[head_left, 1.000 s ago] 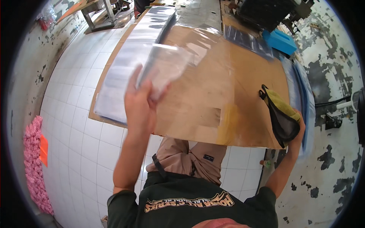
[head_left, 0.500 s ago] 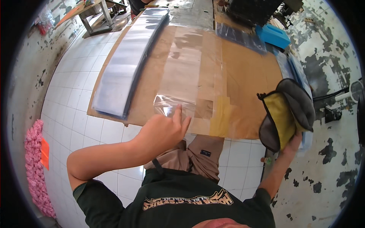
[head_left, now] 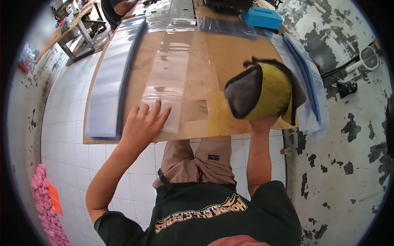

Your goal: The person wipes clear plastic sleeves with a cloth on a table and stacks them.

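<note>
- The left hand (head_left: 143, 126), fingers spread and gripping nothing, rests its fingertips on the near end of a clear plastic sleeve (head_left: 171, 61), which stretches away ahead of it.
- The right hand (head_left: 264, 121) grips a yellow-and-grey cloth (head_left: 274, 88), whose folds hide its fingers.
- A sleeve stack (head_left: 107, 90) lies left of the left hand.
- Yellow tape (head_left: 217, 117) lies between the hands, on brown cardboard (head_left: 230, 49).
- Beyond the right hand stands a blue box (head_left: 262, 18).

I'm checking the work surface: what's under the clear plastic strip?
Brown cardboard shows through the clear plastic strip; glare and the left hand hide parts of it.
</note>
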A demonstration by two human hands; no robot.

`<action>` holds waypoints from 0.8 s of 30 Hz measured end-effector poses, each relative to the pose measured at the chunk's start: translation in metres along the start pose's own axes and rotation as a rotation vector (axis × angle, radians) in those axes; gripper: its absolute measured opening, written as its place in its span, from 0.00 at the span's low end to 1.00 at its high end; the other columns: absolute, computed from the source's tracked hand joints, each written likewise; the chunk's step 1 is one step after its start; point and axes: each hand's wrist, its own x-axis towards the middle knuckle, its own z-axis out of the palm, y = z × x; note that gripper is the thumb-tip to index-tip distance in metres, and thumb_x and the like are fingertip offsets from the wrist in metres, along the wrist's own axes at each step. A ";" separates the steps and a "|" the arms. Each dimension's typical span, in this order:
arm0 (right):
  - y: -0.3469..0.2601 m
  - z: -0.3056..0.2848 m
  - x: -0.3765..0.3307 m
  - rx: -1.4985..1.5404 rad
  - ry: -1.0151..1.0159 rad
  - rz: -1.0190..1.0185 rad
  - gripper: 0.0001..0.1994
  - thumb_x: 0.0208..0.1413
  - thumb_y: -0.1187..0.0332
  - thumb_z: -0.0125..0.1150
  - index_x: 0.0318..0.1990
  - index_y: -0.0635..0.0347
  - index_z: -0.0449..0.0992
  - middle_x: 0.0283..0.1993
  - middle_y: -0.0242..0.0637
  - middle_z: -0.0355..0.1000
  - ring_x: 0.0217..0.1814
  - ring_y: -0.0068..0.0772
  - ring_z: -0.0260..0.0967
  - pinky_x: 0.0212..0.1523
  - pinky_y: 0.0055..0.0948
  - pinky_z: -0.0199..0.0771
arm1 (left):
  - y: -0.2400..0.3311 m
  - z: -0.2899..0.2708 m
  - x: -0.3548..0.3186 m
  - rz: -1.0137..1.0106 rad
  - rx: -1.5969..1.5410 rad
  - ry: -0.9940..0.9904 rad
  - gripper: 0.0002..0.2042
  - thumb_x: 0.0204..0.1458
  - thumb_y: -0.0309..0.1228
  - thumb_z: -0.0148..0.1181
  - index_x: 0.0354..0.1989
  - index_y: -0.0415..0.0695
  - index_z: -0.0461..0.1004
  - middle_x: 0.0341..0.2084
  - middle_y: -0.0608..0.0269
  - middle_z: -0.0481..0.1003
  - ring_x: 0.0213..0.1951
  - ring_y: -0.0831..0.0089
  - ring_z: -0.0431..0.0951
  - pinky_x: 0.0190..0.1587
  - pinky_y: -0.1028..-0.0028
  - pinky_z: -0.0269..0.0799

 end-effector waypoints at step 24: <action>0.035 -0.015 0.015 -0.573 0.424 0.070 0.23 0.61 0.59 0.53 0.61 0.57 0.65 0.65 0.41 0.61 0.67 0.40 0.57 0.67 0.42 0.58 | 0.034 -0.095 0.088 0.241 -0.250 0.629 0.08 0.39 0.30 0.61 0.30 0.48 0.76 0.26 0.71 0.72 0.33 0.73 0.75 0.54 0.60 0.66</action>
